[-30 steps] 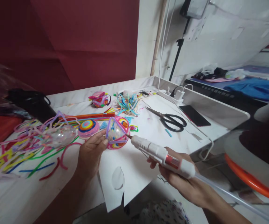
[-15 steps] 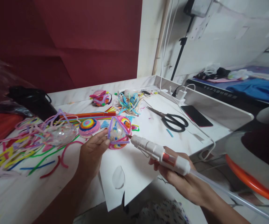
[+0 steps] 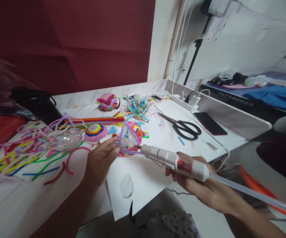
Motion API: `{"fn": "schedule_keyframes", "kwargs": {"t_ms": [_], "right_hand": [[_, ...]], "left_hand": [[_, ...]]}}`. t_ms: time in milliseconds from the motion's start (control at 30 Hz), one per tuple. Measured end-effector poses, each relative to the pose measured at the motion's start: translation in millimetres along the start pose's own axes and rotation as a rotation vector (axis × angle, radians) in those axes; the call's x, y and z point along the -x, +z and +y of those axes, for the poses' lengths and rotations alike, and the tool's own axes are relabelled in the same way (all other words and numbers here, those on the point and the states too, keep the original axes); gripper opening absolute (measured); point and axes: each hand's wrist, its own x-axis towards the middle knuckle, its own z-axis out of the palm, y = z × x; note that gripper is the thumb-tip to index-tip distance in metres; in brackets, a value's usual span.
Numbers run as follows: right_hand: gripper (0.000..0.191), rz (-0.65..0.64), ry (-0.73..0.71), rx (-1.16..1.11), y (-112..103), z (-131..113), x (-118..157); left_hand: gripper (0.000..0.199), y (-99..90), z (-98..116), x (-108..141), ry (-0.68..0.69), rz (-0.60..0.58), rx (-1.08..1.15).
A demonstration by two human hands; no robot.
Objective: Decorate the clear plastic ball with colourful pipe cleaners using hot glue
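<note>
My left hand [image 3: 104, 158] pinches the left edge of a clear ball [image 3: 128, 141] with lilac pipe cleaners set in a triangle across it. Wrapped in my right hand [image 3: 195, 181] is a white hot glue gun [image 3: 167, 157], with a long clear glue stick [image 3: 254, 191] running out of its back. The gun's nozzle meets or nearly meets the ball's right side, by the lilac strip; I cannot tell if they touch. Behind the ball shows a pink round piece [image 3: 136, 129] with coloured rings. Left of it lies a disc of rainbow rings [image 3: 95, 133].
Black-handled scissors [image 3: 182, 127] and a phone [image 3: 211, 123] lie at the right, near a power strip [image 3: 194, 102]. Loose pipe cleaners [image 3: 39, 158] and another clear ball [image 3: 67, 138] spread over the left. White paper [image 3: 143, 185] overhangs the front edge.
The ball has tilted slightly in my left hand, and the glue gun has shifted a little right relative to it. The whole view has moved slightly.
</note>
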Motion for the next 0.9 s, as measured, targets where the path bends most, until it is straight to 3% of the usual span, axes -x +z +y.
{"fn": "schedule_keyframes", "kwargs": {"t_ms": [333,567,733,900], "right_hand": [[0.011,-0.066,-0.045,0.135,-11.8,-9.5,-6.5],[0.010,-0.121,-0.149,0.192,-13.7,-13.3,-11.6],[0.010,-0.151,-0.185,0.239,-13.3,-16.2,-16.3],[0.009,-0.216,-0.199,0.316,-12.7,-20.7,-20.5]], "left_hand": [[0.035,-0.9,2.6,3.2,0.092,-0.028,-0.138],[0.033,4.6,7.2,7.1,0.089,0.025,-0.122],[0.034,-1.0,3.8,4.3,0.104,-0.051,-0.172],[0.034,-5.3,-1.5,4.2,0.212,-0.142,-0.310]]}}
